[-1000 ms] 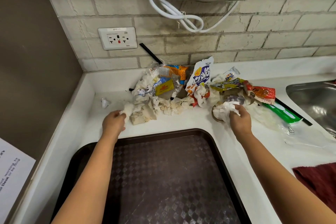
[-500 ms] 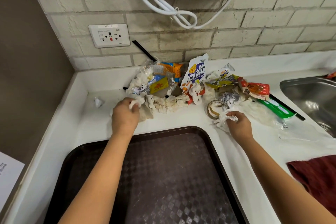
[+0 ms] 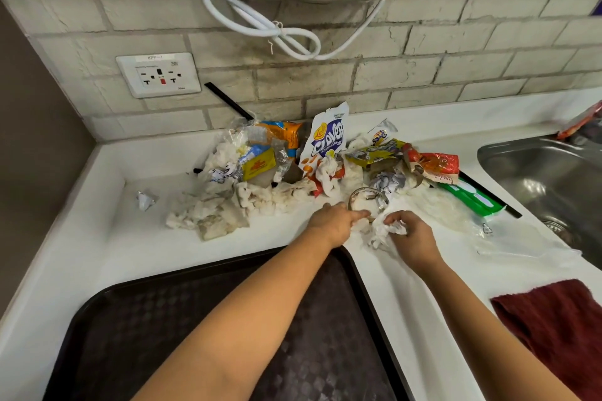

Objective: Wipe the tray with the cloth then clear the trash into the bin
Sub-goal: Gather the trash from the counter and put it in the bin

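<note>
Your right hand (image 3: 415, 236) curls its fingers (image 3: 395, 216) around a crumpled white tissue (image 3: 379, 233) on the white counter (image 3: 130, 244), just past the far right corner of the dark tray (image 3: 182, 312). Your left hand (image 3: 335, 221) reaches across that corner, its fingers extended loosely and touching tissue beside a small round lid (image 3: 368, 200). The trash pile (image 3: 293, 172) of wrappers and tissues, with a Clover Chips bag (image 3: 327, 140), lies against the brick wall. The maroon cloth (image 3: 560, 322) rests on the counter right of the tray, near the steel sink (image 3: 550, 172).
</note>
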